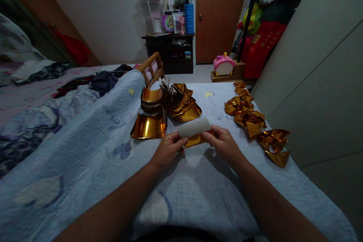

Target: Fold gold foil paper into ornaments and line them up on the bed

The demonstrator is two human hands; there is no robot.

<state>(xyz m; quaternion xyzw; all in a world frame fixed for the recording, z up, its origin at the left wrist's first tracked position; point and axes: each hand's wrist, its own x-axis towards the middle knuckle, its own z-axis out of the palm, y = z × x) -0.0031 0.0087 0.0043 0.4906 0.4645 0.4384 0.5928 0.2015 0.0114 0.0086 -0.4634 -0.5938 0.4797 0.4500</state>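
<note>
Between my two hands is a sheet of gold foil paper (195,139) with a pale back, its far part curled over so the whitish side shows. My left hand (169,146) pinches the left end between thumb and fingers. At the other end, the thumb and fingers of my right hand (222,140) grip the same sheet. Just beyond lie fanned piles of curved gold foil sheets (149,126) on the blue quilt (181,181). To the right, folded gold foil pieces (249,119) form a row along the quilt's edge.
A wooden chair back (153,66) stands behind the sheet piles. Dark clothes (104,82) lie on the left. Past the far edge are a dark cabinet (170,55), a brown door (219,19) and a pink-and-white toy (224,65). A pale panel (317,75) borders the right side.
</note>
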